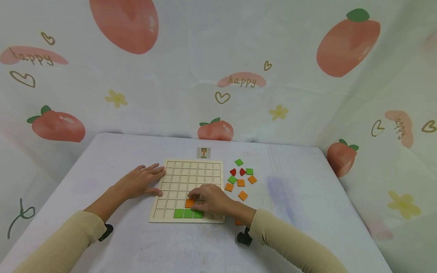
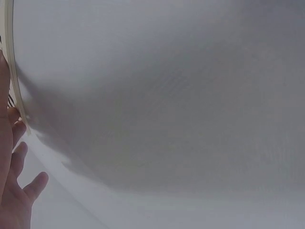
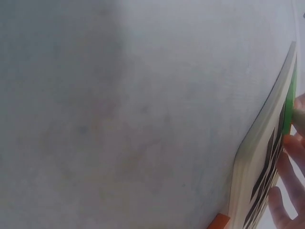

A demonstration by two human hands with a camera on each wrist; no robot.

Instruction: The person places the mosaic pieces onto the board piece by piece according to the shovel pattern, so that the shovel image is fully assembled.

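Observation:
A pale wooden grid board (image 1: 174, 178) lies on the table. Its bottom row holds several green square tiles (image 1: 179, 213), lined up side by side. An orange square tile (image 1: 189, 203) sits in the row above them, partly covered by my right hand (image 1: 213, 200). The thumb and index finger of that hand pinch the orange tile at its edges. My left hand (image 1: 141, 182) rests at the board's left edge, fingers extended and touching it. In the left wrist view, part of the left hand (image 2: 16, 191) shows beside the board's edge.
Right of the board lie loose orange tiles (image 1: 242, 195), green tiles (image 1: 239, 162) and red pieces (image 1: 233, 172). Another orange tile (image 1: 238, 222) is partly hidden by the right wrist. A small pattern card (image 1: 203, 152) lies behind the board. A printed cloth (image 1: 177, 76) hangs behind the table.

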